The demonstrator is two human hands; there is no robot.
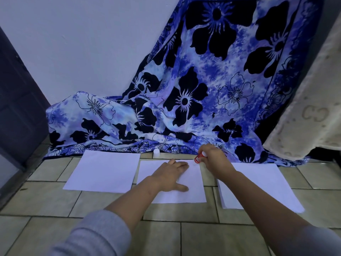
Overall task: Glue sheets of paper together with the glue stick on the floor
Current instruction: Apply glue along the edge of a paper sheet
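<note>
While the right hand (214, 157) curls its fingers round the glue stick (199, 157), holding the red tube tilted with its tip down at the far right corner of the middle sheet (191, 189), the left hand (170, 175) lies flat on that same sheet. Its fingers are straight and its thumb is spread toward the near side, pressing the paper to the floor (55, 196). Whether the tip actually touches the paper is hard to tell. The left forearm reaches forward out of a grey sleeve (96, 235).

Just beside the middle sheet, to its left, another sheet (103, 170) lies on its own. To the right, partly under the right forearm, lies a stack of paper (262, 183), its thick edge showing at the near left side. A small white cap (156, 152) stands on the tiles beyond the gap between the left and middle sheets, close to the hem of a blue flowered cloth (193, 85). That cloth hangs down the wall (73, 43) and bunches on the floor. A cream lace cloth (313, 108) hangs at the right, and a dark door (16, 108) stands at the left.
</note>
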